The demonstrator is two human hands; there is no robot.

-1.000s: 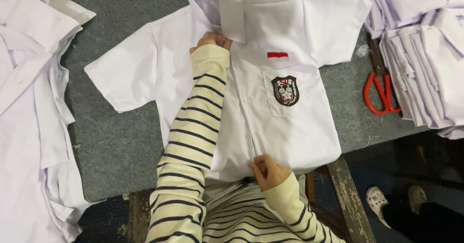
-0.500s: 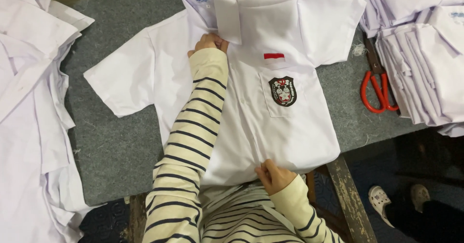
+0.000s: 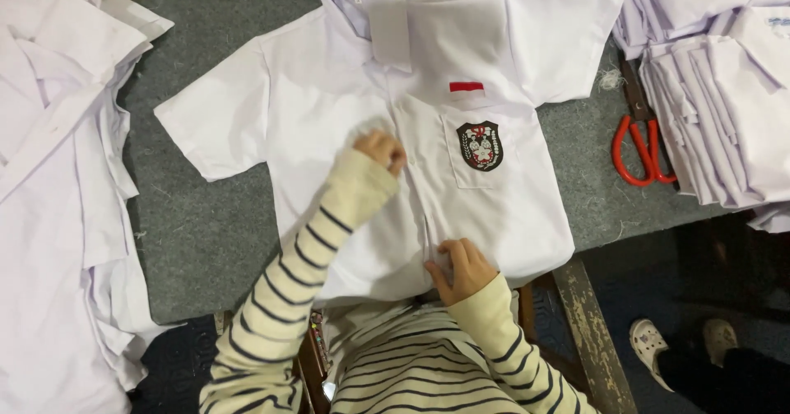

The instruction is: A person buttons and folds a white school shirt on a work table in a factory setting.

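Here the fingers of the right hand (image 3: pixel 463 267) are curled and pinching the front placket of a white short-sleeved shirt (image 3: pixel 329 101) right at its bottom hem, near the table's front edge. The left hand (image 3: pixel 380 149) sits higher on the same placket, about level with the chest pocket; its fingers are bent in against the cloth, but only their backs show, so I cannot tell whether they grip the fabric or merely press on it. Both arms wear cream sleeves with dark stripes. The shirt lies face up and spread flat on a grey felt-covered table (image 3: pixel 206 233), collar away from the person, sleeves out to either side. On its chest pocket is a dark shield-shaped badge (image 3: pixel 480 145), just right of the left hand, and above the pocket a small red strip (image 3: pixel 467 86). To the right of the shirt, apart from it, red-handled scissors (image 3: pixel 642 146) lie on the felt, just beside a stack of folded white shirts (image 3: pixel 724 93). A loose heap of white shirts (image 3: pixel 58 183) covers the table's left side. At the lower right, on the floor, someone's light-coloured shoes (image 3: pixel 683 340) show.
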